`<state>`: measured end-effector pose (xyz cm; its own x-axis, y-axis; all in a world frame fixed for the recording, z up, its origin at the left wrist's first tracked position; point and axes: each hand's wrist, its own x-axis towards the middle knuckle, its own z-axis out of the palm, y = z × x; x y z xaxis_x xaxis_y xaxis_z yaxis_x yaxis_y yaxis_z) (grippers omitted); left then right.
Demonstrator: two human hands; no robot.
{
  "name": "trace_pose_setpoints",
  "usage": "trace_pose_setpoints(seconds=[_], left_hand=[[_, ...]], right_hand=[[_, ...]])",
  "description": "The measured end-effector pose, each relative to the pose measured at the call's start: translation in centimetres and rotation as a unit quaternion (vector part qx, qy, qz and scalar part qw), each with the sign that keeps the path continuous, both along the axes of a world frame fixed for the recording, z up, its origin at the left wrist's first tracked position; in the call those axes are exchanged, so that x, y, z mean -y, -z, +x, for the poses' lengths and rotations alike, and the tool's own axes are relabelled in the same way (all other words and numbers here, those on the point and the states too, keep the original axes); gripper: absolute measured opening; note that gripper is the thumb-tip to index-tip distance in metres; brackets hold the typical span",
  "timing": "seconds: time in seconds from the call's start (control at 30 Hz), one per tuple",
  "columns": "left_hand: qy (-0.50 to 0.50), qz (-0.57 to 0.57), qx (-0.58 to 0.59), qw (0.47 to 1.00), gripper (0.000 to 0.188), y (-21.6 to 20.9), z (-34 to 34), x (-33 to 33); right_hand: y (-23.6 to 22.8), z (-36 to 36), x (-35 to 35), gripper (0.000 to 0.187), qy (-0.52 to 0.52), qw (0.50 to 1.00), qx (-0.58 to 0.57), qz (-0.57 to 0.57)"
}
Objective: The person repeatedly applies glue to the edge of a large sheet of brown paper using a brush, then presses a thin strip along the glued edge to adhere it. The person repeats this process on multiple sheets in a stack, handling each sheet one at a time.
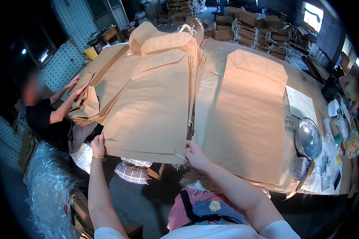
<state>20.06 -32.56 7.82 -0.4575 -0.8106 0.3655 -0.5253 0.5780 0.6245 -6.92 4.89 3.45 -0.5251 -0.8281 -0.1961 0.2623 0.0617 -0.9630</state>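
A tall stack of flat brown paper bags [151,107] lies on the worktable in front of me. My left hand [97,145] grips the near left corner of the top bag. At the near right corner my right hand [194,154] pinches the same bag's edge, next to a loose white string. A single brown paper bag [247,115] lies flat to the right of the stack, apart from both hands.
A person in a black shirt [42,115] on the left presses both hands on a second pile of bags [92,89]. A round metal bowl [309,138] and plastic-wrapped items [339,139] sit at the table's right end. Bundled bags [247,28] are stacked at the back. Clear plastic sheeting [48,187] lies low left.
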Motion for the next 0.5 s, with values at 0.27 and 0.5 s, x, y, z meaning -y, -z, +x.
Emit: trace_pose_setpoints(seconds=[0.27,0.5], left_hand=[[-0.041,-0.216,0.011,0.976,0.024,-1.5,-3.9,-12.7],[0.444,-0.148,-0.030,0.883,0.009,1.2,-13.7,-36.5]], right_hand=[[-9.0,-3.9,-25.4,0.019,-0.172,0.926,-0.291,0.168],[-7.3,-8.2,-45.0,0.048,0.138,0.542,-0.596,0.576]])
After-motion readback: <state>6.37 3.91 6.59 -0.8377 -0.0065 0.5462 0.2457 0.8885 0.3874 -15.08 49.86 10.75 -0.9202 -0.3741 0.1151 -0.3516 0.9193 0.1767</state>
